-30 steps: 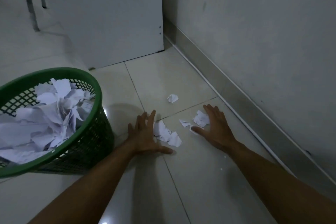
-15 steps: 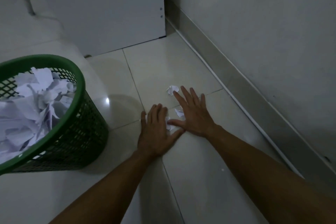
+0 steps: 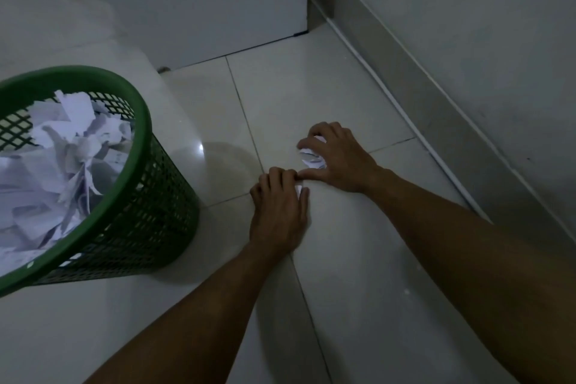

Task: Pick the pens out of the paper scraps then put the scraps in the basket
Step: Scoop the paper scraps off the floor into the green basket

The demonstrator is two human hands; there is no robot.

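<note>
On the tiled floor, my right hand [image 3: 338,157] curls its fingers round a small bunch of white paper scraps [image 3: 310,158]. Just below and left of it, my left hand [image 3: 279,212] lies palm down with its fingers bent over more scraps; only a white corner [image 3: 298,189] shows by its thumb. The two hands touch at the fingertips. A green mesh basket [image 3: 137,121] stands at the left, tilted toward me and heaped with white scraps [image 3: 62,159]. No pens are in view.
A white cabinet panel [image 3: 202,3] stands on the floor behind the hands. A grey wall with a skirting strip [image 3: 436,109] runs along the right. Pale floor tiles [image 3: 358,290] lie between my forearms.
Both hands swept inward over the loose scraps and met. Their flat fingers have since curled, the right hand gathering the scraps, including the far crumpled one, into its grip.
</note>
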